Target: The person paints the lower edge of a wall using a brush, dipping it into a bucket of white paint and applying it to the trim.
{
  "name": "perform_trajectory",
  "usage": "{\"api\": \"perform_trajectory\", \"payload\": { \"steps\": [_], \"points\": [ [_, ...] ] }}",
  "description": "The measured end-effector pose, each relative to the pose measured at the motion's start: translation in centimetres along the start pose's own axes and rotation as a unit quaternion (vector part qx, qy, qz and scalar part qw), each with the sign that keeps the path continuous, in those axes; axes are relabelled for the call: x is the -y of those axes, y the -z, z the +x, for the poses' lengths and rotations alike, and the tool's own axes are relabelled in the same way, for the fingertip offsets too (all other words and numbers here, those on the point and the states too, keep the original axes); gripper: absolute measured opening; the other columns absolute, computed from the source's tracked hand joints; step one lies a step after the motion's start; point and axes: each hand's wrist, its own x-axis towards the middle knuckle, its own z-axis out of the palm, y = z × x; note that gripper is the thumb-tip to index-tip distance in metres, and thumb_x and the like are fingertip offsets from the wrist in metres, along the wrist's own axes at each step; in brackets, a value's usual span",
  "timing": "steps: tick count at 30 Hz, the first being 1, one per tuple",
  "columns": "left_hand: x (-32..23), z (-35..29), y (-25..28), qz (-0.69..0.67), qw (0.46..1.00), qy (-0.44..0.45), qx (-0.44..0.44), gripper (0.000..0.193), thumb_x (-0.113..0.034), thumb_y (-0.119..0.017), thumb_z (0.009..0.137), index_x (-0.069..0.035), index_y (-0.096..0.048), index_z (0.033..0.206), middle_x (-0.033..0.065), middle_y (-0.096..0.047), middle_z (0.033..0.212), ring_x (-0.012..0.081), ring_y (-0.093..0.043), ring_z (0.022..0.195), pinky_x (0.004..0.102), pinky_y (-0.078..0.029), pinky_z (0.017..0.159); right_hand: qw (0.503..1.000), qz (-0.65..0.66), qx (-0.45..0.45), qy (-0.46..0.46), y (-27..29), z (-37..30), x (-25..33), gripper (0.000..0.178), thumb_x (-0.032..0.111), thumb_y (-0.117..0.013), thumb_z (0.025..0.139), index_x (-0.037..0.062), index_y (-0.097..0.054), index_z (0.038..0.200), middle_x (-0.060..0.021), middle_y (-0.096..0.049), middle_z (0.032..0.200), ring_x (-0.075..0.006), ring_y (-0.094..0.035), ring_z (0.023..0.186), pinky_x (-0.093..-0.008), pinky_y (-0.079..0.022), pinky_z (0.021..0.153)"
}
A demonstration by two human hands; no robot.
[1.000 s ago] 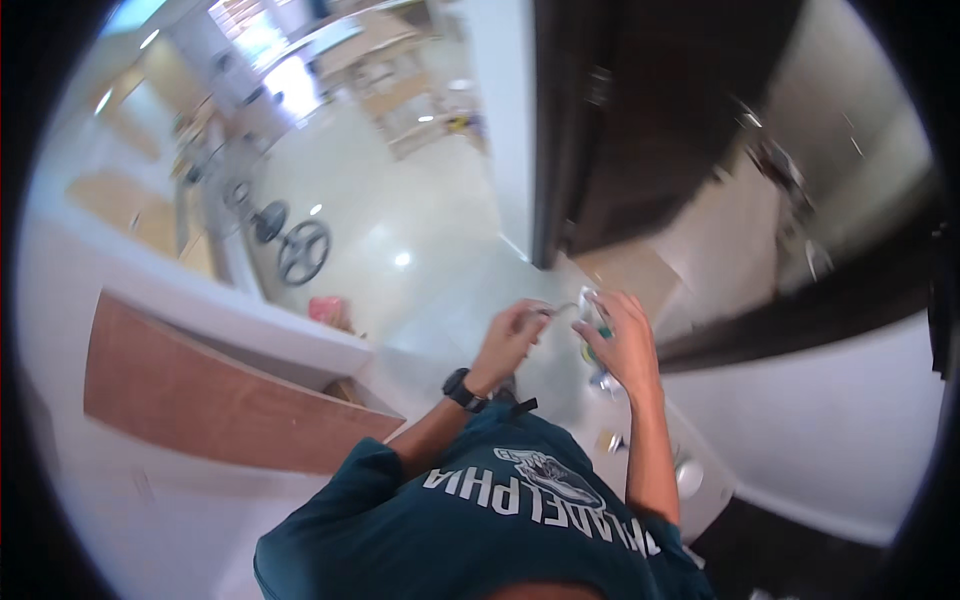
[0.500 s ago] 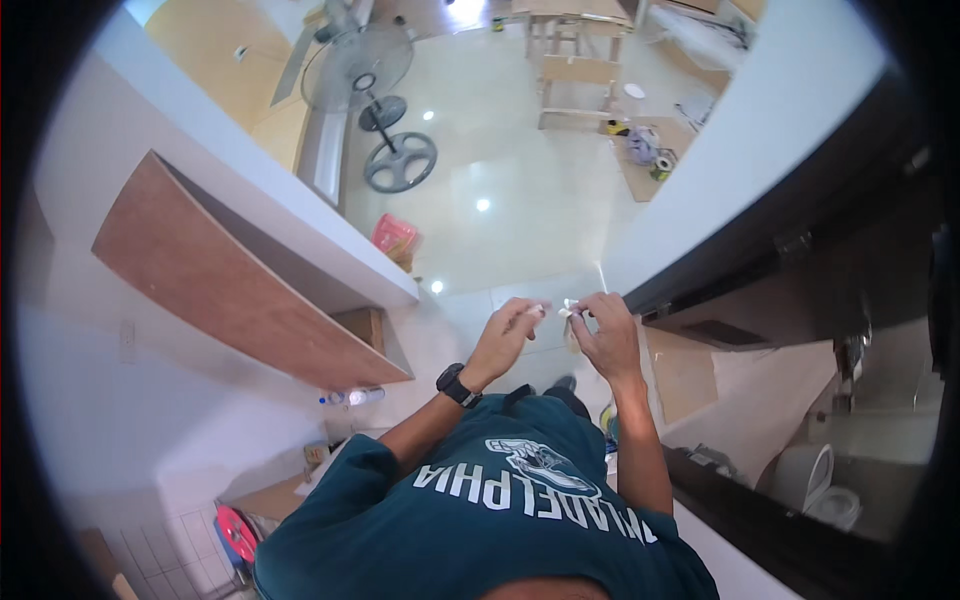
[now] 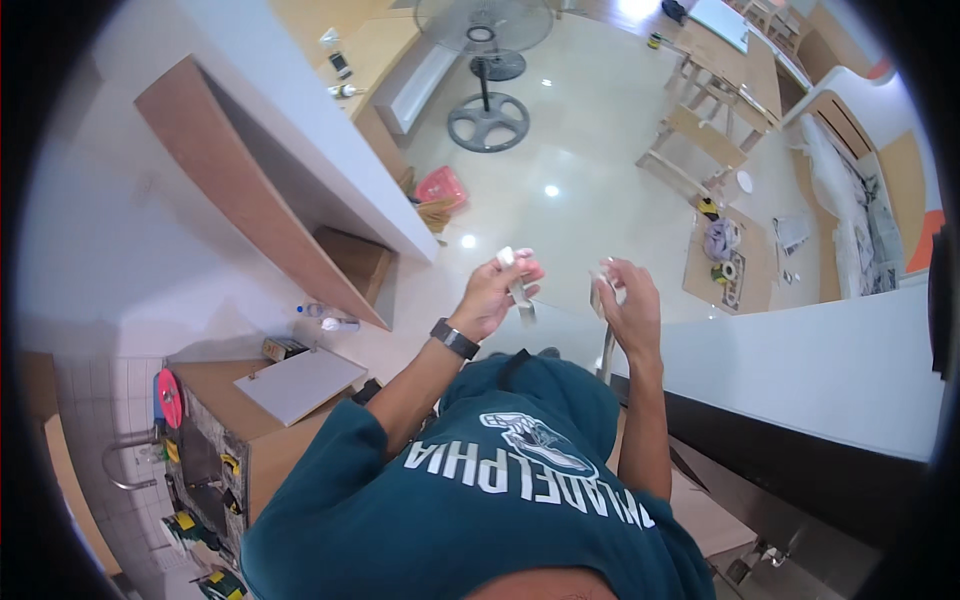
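My left hand (image 3: 488,296) is raised in front of my body, its fingers closed around a small whitish strip (image 3: 516,284) with a paler piece at its top. What the strip is, I cannot make out. Across a short gap, my right hand (image 3: 634,305) is curled, fingertips and thumb close together. A small pale piece (image 3: 598,290) shows at its fingertips, blurred. Below that hand a thin pale length (image 3: 607,352) runs downward; whether it is held is unclear.
A curved wooden panel (image 3: 255,190) leans at the left. Behind it stands a white wall edge (image 3: 330,140). A fan base (image 3: 488,122) and a pink dustpan (image 3: 441,188) are on the floor ahead. A board with tools (image 3: 735,262) lies right; a worktop (image 3: 215,385) is near left.
The view has swung left, bringing the worktop and tools at the lower left into sight. My hands have moved further apart, and the strip in my left hand shows more plainly.
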Motion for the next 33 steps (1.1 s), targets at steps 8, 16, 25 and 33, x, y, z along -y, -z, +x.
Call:
{"api": "perform_trajectory", "payload": {
  "steps": [8,16,25,33],
  "points": [
    [-0.9,2.4,4.9,-0.062,0.996,0.043,-0.047,0.023,-0.022,-0.050,0.101,-0.007,-0.056,0.119,0.0005,-0.054,0.084,0.0116,-0.050,0.068,0.0272,-0.043,0.061,0.988,0.149,0.028,-0.021,-2.5,9.0,-3.3,0.014,0.010,-0.068,0.076,0.0019,-0.068,0.087,-0.0181,-0.068,0.084,-0.0371,-0.066,0.081,-0.0438,-0.053,0.075],
    [-14.0,7.7,2.1,0.084,0.996,0.018,0.013,0.019,-0.011,-0.055,0.095,0.003,-0.059,0.106,0.0123,-0.063,0.098,0.0206,-0.062,0.091,0.0347,-0.054,0.084,0.964,0.173,-0.139,0.147,-1.7,21.3,9.5,0.027,0.014,-0.070,0.069,0.0040,-0.067,0.094,-0.0170,-0.066,0.087,-0.0372,-0.066,0.084,-0.0446,-0.053,0.072],
    [-30.4,23.6,-17.5,0.327,0.905,-0.073,0.261,0.044,-0.024,-0.059,0.101,0.004,-0.046,0.133,0.0141,-0.061,0.118,0.0231,-0.059,0.109,0.0404,-0.044,0.103,0.954,-0.138,-0.237,-0.123,3.7,31.3,6.1,0.020,0.014,-0.075,0.062,0.0111,-0.073,0.082,-0.0131,-0.071,0.074,-0.0342,-0.071,0.077,-0.0468,-0.056,0.067],
    [-21.2,32.3,-29.9,0.464,0.727,-0.051,0.503,0.052,-0.028,-0.067,0.098,-0.003,-0.052,0.141,0.0039,-0.063,0.113,0.0112,-0.057,0.104,0.0297,-0.041,0.093,0.910,-0.222,-0.267,-0.226,10.3,29.3,3.4,0.022,0.012,-0.077,0.066,0.0037,-0.069,0.084,-0.0157,-0.070,0.075,-0.0354,-0.071,0.081,-0.0452,-0.057,0.068]
  ]
}}
